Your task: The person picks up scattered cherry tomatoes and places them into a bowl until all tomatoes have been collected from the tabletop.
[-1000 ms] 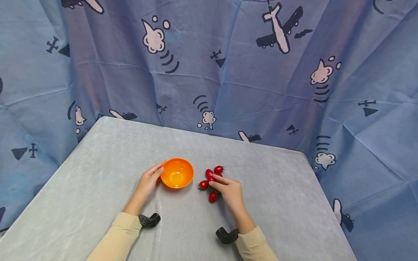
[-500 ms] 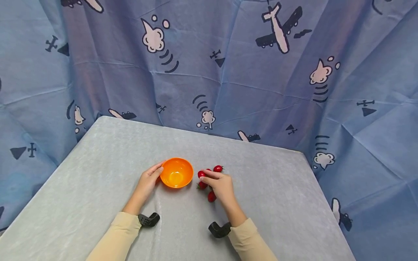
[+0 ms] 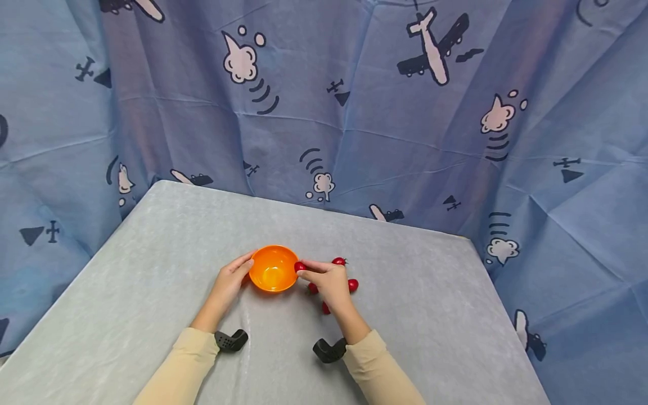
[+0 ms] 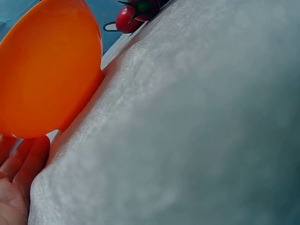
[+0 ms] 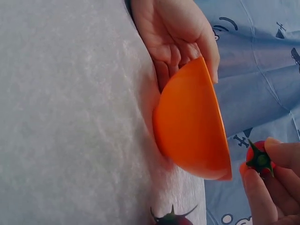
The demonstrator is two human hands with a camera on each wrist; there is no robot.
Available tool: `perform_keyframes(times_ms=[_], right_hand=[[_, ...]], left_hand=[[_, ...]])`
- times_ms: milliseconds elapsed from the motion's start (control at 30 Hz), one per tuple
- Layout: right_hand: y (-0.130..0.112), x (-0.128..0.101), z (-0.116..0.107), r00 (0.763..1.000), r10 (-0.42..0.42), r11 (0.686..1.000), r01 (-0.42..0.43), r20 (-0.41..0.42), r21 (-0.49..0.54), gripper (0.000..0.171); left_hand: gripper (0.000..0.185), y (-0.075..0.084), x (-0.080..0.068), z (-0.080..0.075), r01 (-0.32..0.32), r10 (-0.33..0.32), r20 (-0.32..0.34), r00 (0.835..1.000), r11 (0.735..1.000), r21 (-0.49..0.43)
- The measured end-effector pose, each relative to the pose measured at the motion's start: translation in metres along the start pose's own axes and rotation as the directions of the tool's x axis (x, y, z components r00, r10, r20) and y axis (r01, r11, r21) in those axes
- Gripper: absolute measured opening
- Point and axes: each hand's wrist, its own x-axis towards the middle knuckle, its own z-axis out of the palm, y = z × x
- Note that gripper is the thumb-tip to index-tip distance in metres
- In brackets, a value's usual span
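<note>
An orange bowl (image 3: 270,275) stands upright on the table with nothing in it. My left hand (image 3: 229,282) holds the bowl's left side, thumb at the rim and fingers along the outer wall. Between thumb and fingertips, my right hand (image 3: 331,284) pinches a red cherry tomato (image 3: 300,266) at the bowl's right rim. The tomato's green stem cap (image 5: 260,160) faces the right wrist camera, higher than the rim. Several more tomatoes (image 3: 352,285) lie on the table around and partly behind the right hand.
A whitish cloth covers the table (image 3: 430,315). Behind it hangs a blue curtain (image 3: 304,84) printed with planes and clouds. Each wrist carries a black camera mount (image 3: 231,341).
The right hand has lifted a tomato from the cluster and carried it left to the bowl's rim. The left hand and bowl have stayed in place.
</note>
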Motion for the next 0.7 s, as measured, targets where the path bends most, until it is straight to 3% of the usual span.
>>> perform_keyframes(times_ms=[700], right_hand=[[-0.020,0.005,0.021,0.995,0.035,0.999,-0.032,0.091,-0.029,0.026]], left_hand=[[0.045,0.001,-0.001,0.002,-0.019,0.020,0.004,1.000,0.998,-0.052]])
